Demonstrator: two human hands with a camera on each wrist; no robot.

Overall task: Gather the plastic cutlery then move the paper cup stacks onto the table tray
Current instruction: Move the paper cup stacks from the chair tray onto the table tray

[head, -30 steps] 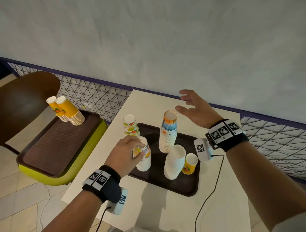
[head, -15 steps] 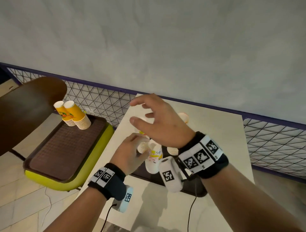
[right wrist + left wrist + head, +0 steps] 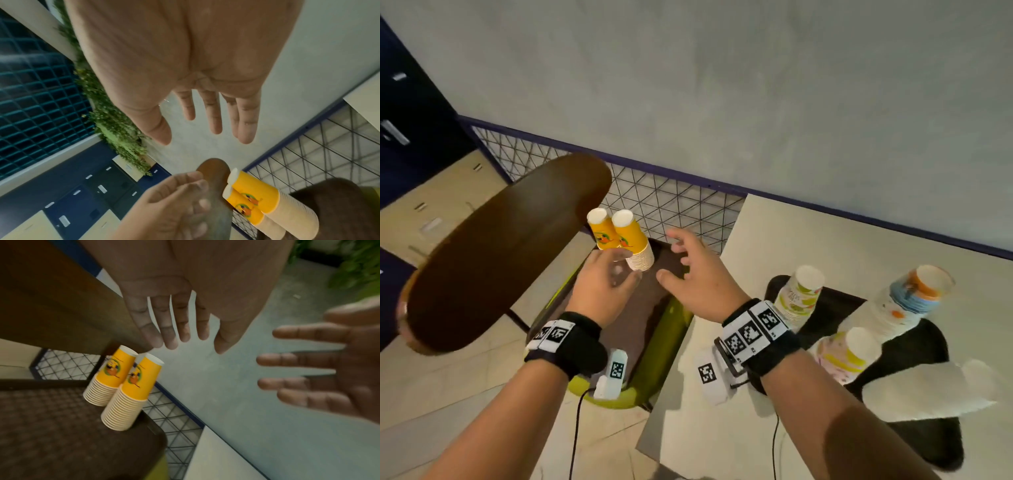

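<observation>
— On the desk [image 3: 825, 233] tray [image 3: 842, 301], nearest us: several cup stacks [image 3: 799, 294] already placed.
— Farther out?
— Left hand [image 3: 599, 291] and right hand [image 3: 698, 277], both spread and empty, near two yellow stacks [image 3: 631, 243] waiting on the chair tray [image 3: 654, 308]. No cutlery visible.

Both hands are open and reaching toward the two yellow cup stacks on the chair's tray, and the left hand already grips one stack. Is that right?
Not quite. The left hand grips nothing: in the left wrist view its fingers are spread above the two yellow cup stacks, apart from them. The rest holds: the right hand is open too, and the stacks stand on the chair's tray.
</observation>
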